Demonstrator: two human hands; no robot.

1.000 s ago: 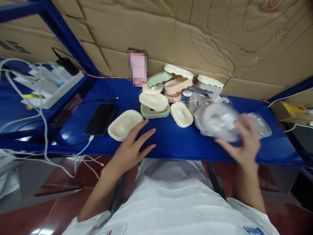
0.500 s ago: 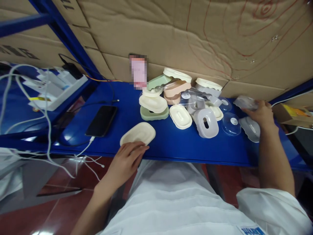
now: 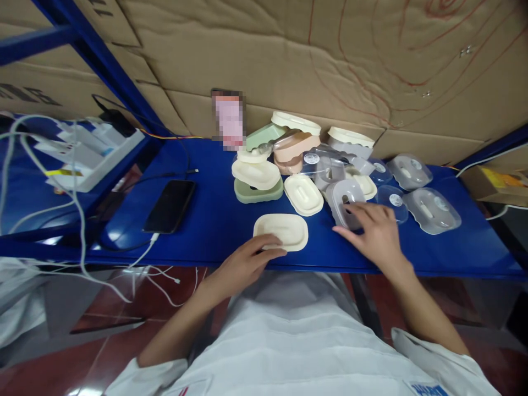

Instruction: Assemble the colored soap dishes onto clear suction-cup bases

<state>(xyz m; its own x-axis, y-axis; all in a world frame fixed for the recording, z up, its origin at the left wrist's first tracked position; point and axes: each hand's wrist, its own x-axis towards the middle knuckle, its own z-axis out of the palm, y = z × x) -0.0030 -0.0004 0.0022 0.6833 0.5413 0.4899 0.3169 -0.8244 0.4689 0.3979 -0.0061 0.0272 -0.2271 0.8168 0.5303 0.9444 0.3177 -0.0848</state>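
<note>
My left hand point(image 3: 258, 256) grips the near edge of a cream oval tray point(image 3: 295, 225) at the front of the blue table, thumb and fingers closed on it. My right hand point(image 3: 377, 234) is open, thumb and fingers apart, over the near side of a grey oval case point(image 3: 344, 195) with a slot; whether it touches the case I cannot tell. Between the hands and the pile lies another cream oval tray point(image 3: 304, 195). A clear round-cornered lid point(image 3: 388, 198) with a white label is partly hidden behind my right hand.
Green point(image 3: 258, 192), peach point(image 3: 297, 148) and cream pieces are piled at the back. Two grey cases with clear lids, one nearer point(image 3: 433, 212) and one farther point(image 3: 410, 171), sit at right. A black phone point(image 3: 170, 206) and white cables lie left; cardboard point(image 3: 264, 55) walls the back.
My right hand has come left from the clear-lidded cases at the right to the grey case. My left hand has moved right with the cream oval tray, which now lies more sideways.
</note>
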